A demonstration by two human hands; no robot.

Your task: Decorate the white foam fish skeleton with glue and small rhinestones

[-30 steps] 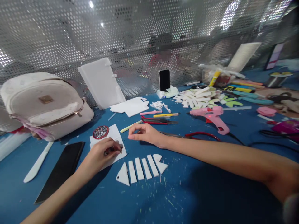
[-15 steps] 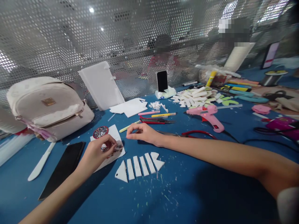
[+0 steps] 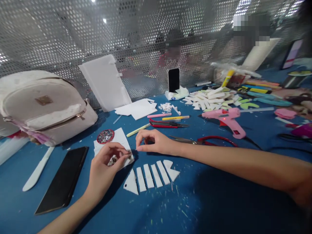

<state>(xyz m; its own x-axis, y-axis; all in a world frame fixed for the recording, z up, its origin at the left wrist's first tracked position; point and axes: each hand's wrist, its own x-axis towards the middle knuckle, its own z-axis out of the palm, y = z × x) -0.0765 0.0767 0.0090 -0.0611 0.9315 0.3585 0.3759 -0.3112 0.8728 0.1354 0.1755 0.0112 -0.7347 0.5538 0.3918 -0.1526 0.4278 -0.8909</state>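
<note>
My left hand (image 3: 107, 162) is over a white paper sheet (image 3: 122, 138). Its thumb and fingertips are pinched together, with small dark specks at the tips; what they hold is too small to name. Just to the right, my right hand (image 3: 153, 142) hovers over the blue table with thumb and fingers curled into a pinch, and anything between them is too fine to make out. A round red-rimmed piece filled with dark, glittery bits (image 3: 105, 136) lies on the sheet. Nearer me, white foam pieces (image 3: 148, 175) are laid out as a sliced fish shape, its head piece having a small hole.
A pink glue gun (image 3: 225, 118), red-handled pliers (image 3: 207, 139), a red-and-black cutter (image 3: 165, 124) and markers lie beyond my right hand. White foam offcuts (image 3: 212, 97) are piled behind. On the left are a black phone (image 3: 62, 180), a white knife (image 3: 39, 169) and a backpack (image 3: 48, 110).
My left hand has moved a little to the right over the sheet, its fingertips now near the sheet's right edge. The view has shifted slightly; the right hand keeps its pinch.
</note>
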